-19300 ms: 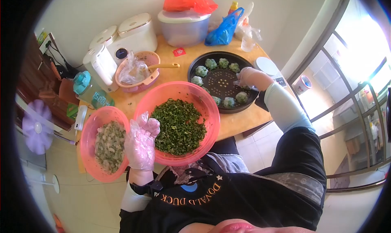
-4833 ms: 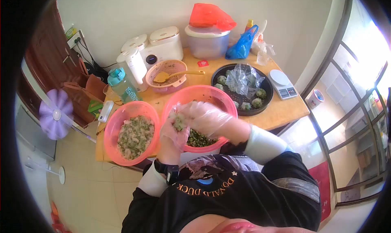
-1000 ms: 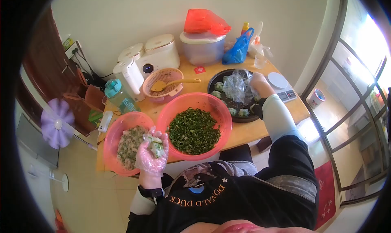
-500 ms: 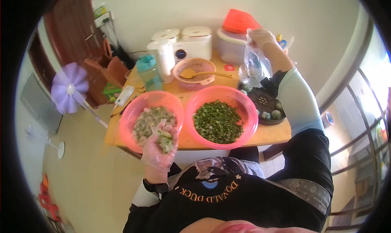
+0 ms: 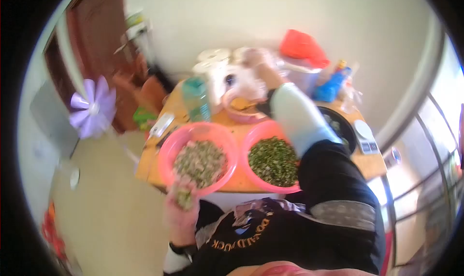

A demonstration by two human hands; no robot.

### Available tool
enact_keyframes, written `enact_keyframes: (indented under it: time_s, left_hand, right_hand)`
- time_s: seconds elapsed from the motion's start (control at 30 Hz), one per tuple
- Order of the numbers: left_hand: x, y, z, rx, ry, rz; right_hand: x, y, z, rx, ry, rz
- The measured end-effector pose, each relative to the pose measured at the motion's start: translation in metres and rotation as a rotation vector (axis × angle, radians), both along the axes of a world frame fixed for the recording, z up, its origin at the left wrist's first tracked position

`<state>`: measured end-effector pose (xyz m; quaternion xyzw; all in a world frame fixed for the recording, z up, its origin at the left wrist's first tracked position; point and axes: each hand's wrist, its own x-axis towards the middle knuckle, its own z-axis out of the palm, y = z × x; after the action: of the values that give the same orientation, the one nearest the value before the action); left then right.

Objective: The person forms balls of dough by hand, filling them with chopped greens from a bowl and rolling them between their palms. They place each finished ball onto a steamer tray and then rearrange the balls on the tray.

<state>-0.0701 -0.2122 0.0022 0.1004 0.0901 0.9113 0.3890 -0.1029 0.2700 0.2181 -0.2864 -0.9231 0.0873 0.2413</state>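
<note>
My left hand (image 5: 180, 215), in a thin clear glove, is closed around a clump of pale and green chopped filling (image 5: 184, 198). It is at the near edge of a pink basin (image 5: 165, 153) of pale chopped mixture. My right hand (image 5: 257, 58), gloved and smeared by motion, is raised over the back of the table. From it hangs a clear plastic bag (image 5: 249, 85), in front of the white appliances and above a smaller pink bowl (image 5: 233, 113) with a yellow spatula (image 5: 241, 103). A second pink basin (image 5: 247, 141) holds chopped greens, partly hidden by my right arm.
A dark round tray (image 5: 351, 133) and a white kitchen scale (image 5: 365, 133) are on the right. A teal bottle (image 5: 195, 99) stands at the left. Behind are white appliances (image 5: 214, 63) and a tub with a red bag (image 5: 302, 49) on top. A purple fan (image 5: 92, 109) stands beyond the table.
My right hand has swung left with the plastic bag, from above the dark tray to above the smaller bowl. The view has shifted, showing the scale. My left hand still holds its clump.
</note>
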Motion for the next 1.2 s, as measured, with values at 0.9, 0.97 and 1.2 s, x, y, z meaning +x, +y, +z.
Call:
enact_keyframes:
  time_s: [0.9, 0.97, 1.2]
  left_hand:
    - [-0.073, 0.013, 0.021, -0.159, -0.204, 0.144]
    - [-0.072, 0.038, 0.031, -0.16, -0.186, 0.147]
    - [-0.094, 0.115, 0.095, -0.045, -0.09, 0.2]
  right_hand:
    - [0.358, -0.064, -0.032, -0.856, 0.99, 0.117]
    - [0.368, -0.014, -0.06, -0.795, 0.996, 0.137]
    - [0.355, 0.125, -0.053, -1.036, 1.036, 0.006]
